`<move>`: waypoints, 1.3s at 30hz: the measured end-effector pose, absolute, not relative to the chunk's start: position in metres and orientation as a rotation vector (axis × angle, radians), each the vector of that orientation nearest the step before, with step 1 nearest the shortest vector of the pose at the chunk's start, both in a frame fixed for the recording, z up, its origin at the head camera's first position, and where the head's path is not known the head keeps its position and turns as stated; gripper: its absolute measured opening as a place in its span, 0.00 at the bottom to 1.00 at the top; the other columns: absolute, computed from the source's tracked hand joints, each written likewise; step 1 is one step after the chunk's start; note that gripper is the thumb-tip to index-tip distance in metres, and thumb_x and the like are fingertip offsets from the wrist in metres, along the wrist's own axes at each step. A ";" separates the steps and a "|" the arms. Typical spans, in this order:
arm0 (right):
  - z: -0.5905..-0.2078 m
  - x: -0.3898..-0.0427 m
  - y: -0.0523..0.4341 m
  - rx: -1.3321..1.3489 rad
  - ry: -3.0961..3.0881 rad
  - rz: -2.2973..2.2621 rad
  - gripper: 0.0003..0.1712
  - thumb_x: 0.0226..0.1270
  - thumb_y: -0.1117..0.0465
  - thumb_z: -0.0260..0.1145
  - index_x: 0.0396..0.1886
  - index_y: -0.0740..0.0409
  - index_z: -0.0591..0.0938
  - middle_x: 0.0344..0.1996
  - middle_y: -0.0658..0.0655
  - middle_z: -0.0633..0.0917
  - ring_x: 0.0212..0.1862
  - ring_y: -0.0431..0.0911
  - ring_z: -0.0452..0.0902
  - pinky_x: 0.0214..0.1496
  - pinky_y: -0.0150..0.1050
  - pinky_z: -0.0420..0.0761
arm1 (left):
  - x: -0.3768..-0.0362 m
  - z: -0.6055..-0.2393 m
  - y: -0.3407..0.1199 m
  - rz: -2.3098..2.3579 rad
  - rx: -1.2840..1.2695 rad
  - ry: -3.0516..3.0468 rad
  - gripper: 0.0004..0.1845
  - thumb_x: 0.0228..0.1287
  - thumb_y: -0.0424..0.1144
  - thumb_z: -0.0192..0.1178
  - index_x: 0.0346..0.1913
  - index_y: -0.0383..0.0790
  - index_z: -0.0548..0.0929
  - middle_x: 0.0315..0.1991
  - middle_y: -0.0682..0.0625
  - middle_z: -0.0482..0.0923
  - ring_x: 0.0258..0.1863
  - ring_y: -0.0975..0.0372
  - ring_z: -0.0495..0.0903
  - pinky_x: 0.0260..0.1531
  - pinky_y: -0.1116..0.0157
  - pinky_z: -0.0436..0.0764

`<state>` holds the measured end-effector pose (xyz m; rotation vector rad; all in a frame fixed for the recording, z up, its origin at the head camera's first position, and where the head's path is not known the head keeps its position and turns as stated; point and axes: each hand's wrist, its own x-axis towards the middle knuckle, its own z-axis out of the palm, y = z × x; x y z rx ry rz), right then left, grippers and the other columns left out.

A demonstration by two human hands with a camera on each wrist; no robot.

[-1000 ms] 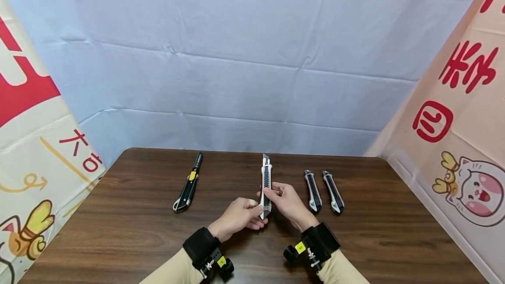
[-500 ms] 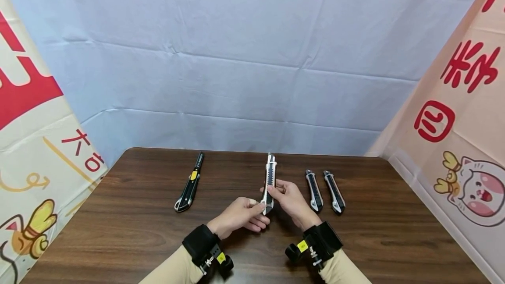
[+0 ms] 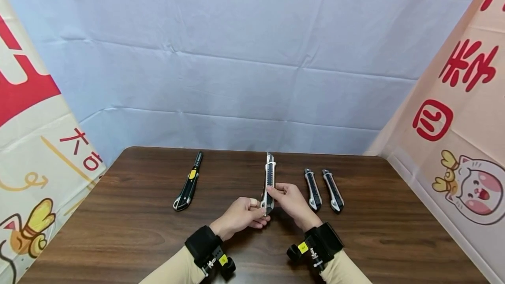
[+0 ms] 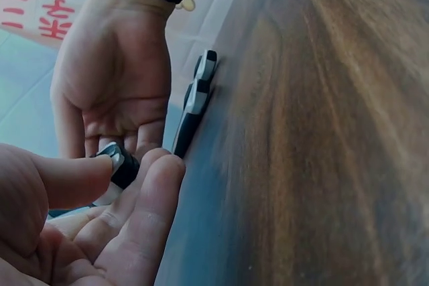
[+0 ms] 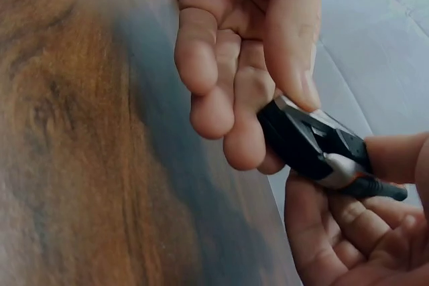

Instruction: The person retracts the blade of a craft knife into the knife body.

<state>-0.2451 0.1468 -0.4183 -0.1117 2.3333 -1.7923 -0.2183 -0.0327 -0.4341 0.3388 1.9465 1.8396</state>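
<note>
A silver-and-black snap-off utility knife (image 3: 270, 174) is held above the table in both hands, its tip pointing away from me and a short length of blade showing. My left hand (image 3: 238, 217) pinches its near end between thumb and fingers. Higher up, on the right side, my right hand (image 3: 293, 205) grips the body with the thumb on top. The right wrist view shows the knife's black end (image 5: 295, 142) under the left thumb. In the left wrist view the knife's end (image 4: 123, 165) shows between the left thumb and fingers; the rest is mostly hidden.
Two similar utility knives, one nearer (image 3: 313, 190) and one farther right (image 3: 333, 191), lie to the right of my hands. A black utility knife with a yellow slider (image 3: 188, 186) lies to the left. Cloth sheets (image 3: 236, 78) hang behind and beside the wooden table (image 3: 118, 218).
The held knife and both hands have shifted slightly to the right, and the knife has turned a little. Both hands keep their grip. The knives on the table have stayed put.
</note>
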 end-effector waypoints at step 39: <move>-0.422 -0.241 0.142 -0.225 2.371 -1.761 0.26 0.73 0.64 0.58 0.67 0.67 0.69 0.53 0.64 0.84 0.56 0.49 0.80 0.55 0.39 0.81 | -0.218 -0.437 -0.034 1.846 0.290 1.984 0.14 0.72 0.36 0.53 0.46 0.26 0.82 0.35 0.39 0.87 0.32 0.61 0.86 0.36 0.65 0.87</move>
